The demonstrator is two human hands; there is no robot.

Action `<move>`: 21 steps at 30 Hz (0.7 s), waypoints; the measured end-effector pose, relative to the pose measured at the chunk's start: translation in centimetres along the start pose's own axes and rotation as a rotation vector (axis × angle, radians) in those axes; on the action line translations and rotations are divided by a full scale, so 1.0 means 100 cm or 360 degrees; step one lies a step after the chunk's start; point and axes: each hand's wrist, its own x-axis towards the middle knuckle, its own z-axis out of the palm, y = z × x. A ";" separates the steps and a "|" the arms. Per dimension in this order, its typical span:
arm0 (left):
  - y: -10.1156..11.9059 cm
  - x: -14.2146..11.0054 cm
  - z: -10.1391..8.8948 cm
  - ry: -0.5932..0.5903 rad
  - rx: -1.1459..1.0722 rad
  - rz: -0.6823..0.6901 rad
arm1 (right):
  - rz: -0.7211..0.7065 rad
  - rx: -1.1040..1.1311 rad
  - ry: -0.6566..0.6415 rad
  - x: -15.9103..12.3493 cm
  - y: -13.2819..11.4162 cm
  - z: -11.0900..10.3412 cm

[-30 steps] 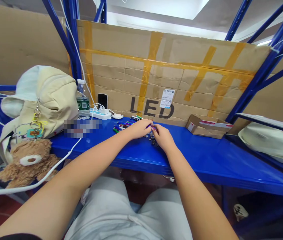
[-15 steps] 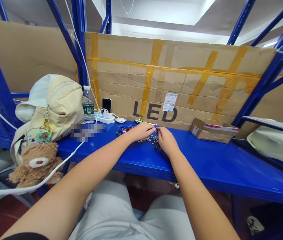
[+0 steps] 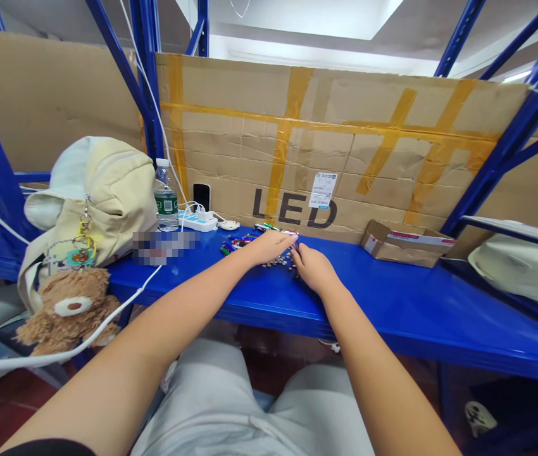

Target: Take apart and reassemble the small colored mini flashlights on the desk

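My left hand point(image 3: 269, 247) is closed, palm down over the table, its fingertips meeting those of my right hand. My right hand point(image 3: 315, 267) is closed too, thumb and fingers pinched on a slim, dark, pen-like piece point(image 3: 296, 246). Most of that piece is hidden by my fingers, and whether my left fingers grip it as well is hard to see. Small metallic pieces point(image 3: 280, 260) lie scattered under and between both hands. Several colourful pens point(image 3: 237, 242) lie in a loose pile behind and left of my left hand.
On the blue table point(image 3: 383, 304) a small open cardboard box point(image 3: 406, 246) stands at right. At left are a cream bag point(image 3: 121, 183), a teddy bear point(image 3: 76, 310), a water bottle point(image 3: 167, 199) and a power strip point(image 3: 200, 220). A white cable point(image 3: 121, 307) crosses the left side. Cardboard point(image 3: 231, 152) stands behind.
My right hand has shifted slightly left, with its fingertips lower beside my left fingers. The left hand has flattened a little over the metallic pieces. The view has tilted slightly.
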 end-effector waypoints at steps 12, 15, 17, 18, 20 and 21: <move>0.004 0.001 0.000 0.0067 0.0288 -0.0127 | 0.0155 0.0050 -0.0004 -0.002 -0.003 -0.004; 0.007 -0.001 0.004 -0.0085 0.0356 0.0004 | 0.0171 0.0277 0.0089 0.000 0.003 0.001; 0.009 -0.003 0.007 -0.0179 0.0302 0.0079 | 0.0164 0.0477 0.0185 0.002 0.008 0.003; 0.010 -0.003 0.008 -0.0184 0.0264 0.0093 | 0.0168 0.0551 0.0226 0.002 0.011 0.004; 0.009 -0.003 0.008 -0.0101 0.0207 0.0066 | 0.0236 0.0581 0.0257 0.003 0.014 0.003; 0.008 -0.002 0.007 -0.0041 0.0194 0.0035 | 0.0310 0.0543 0.0249 0.002 0.015 0.002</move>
